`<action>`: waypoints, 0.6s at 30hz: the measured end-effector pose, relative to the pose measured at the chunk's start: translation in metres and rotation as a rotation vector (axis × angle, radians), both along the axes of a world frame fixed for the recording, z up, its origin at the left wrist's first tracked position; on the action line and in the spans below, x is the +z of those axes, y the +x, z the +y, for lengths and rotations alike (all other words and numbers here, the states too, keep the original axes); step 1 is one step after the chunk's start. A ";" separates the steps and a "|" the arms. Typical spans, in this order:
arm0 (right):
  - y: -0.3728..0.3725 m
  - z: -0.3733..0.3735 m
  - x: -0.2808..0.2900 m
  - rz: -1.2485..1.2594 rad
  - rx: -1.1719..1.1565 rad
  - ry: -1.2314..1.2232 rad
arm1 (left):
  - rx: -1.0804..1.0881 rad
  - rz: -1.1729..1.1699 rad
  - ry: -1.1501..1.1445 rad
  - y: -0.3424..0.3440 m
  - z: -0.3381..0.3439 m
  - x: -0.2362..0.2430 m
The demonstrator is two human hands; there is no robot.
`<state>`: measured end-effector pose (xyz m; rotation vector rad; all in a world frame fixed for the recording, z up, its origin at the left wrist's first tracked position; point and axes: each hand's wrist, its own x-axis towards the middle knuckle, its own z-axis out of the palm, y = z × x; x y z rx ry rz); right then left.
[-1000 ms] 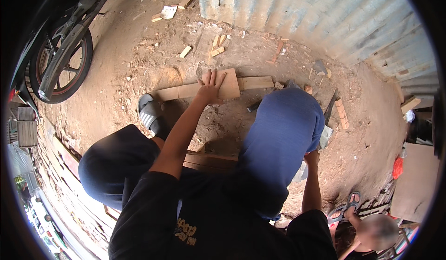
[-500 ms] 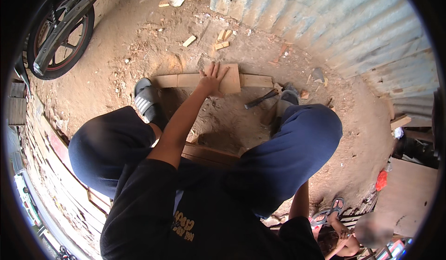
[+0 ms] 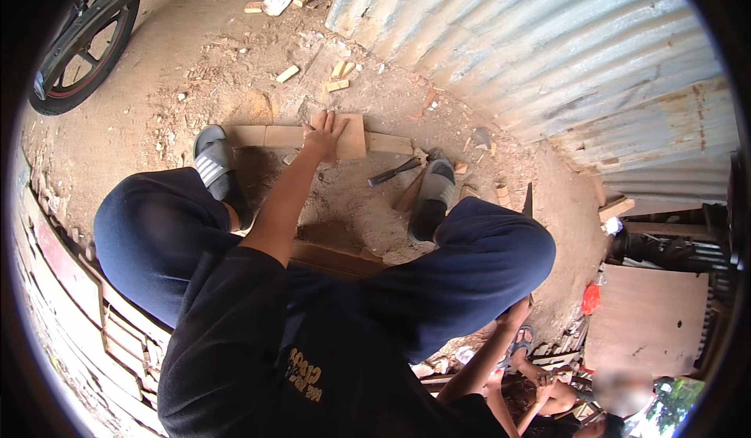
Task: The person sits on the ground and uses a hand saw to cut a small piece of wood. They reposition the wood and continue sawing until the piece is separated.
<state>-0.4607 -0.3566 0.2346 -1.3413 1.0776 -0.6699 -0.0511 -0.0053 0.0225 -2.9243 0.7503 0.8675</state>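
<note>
My left hand lies flat with spread fingers on a square piece of thin wooden board. That piece rests across a long wooden plank on the ground between my feet. My right hand is low beside my right knee, which partly covers it. Its fingers look closed around something dark that I cannot make out. A narrow, dark, pointed blade sticks up past the same knee; its lower part is hidden. Near my right foot lies a dark tool that looks like a chisel.
Small wood offcuts are scattered on the dirt ahead. A corrugated metal sheet bounds the right. The motorcycle wheel stands far left. Another person sits at the lower right, by a large brown board.
My view has shifted to the right. My right hand has come up from behind the thigh, and the pointed blade now shows past my knee. The left hand stays on the board piece.
</note>
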 end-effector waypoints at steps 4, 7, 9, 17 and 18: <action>-0.030 0.046 0.059 -0.120 -0.154 -0.051 | 0.014 -0.009 -0.002 -0.001 0.000 0.004; -0.044 0.077 0.109 -0.156 -0.091 -0.159 | 0.044 0.015 -0.059 -0.003 0.001 0.014; -0.033 0.106 0.137 -0.161 -0.101 -0.246 | 0.063 0.004 -0.086 -0.002 0.003 0.007; 0.029 0.171 0.148 -0.334 0.149 -0.217 | 0.032 0.030 0.032 -0.010 -0.014 0.032; 0.041 0.174 0.133 -0.310 0.219 -0.209 | 0.043 0.008 0.022 -0.007 -0.012 0.033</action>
